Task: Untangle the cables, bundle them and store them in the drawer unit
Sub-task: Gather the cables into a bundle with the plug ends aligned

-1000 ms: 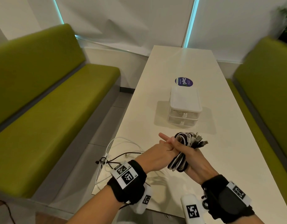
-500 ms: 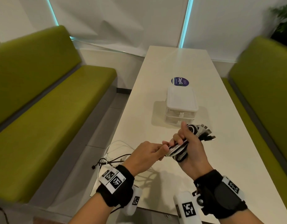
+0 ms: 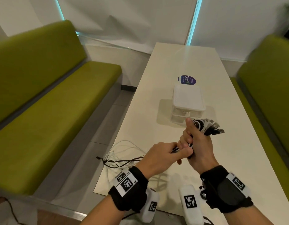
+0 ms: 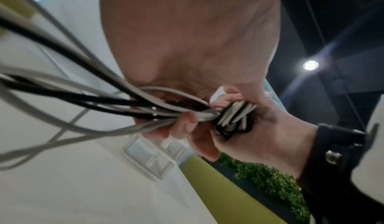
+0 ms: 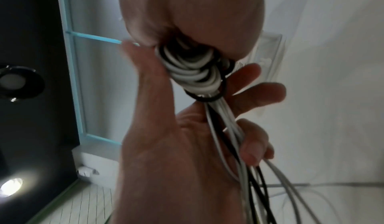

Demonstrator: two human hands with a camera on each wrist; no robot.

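At the near edge of the white counter, my two hands meet above the surface, each wrist strapped with a black band carrying printed square markers. My left hand curls its fingers round a gathered run of white and black cables, pinching the strands where they lead into the coil. My right hand closes round the cable bundle, thumb raised, with the looped end and several plugs sticking out past my fist toward the far right. From the left wrist camera, the wound turns of the bundle sit in my right palm while loose strands fan out to the left. The right wrist camera shows the stacked white and black loops packed inside my right fist, straight strands running down across my left fingers.

Just left of my hands, the loose cables trail across the counter's near corner and hang over its edge, white and black lines crossing one another. Beyond my right hand, near but apart from it, stands the white drawer unit, its drawers closed. Behind it lies a round dark blue sticker reading "ClayG". Green upholstered benches flank the counter on both sides.
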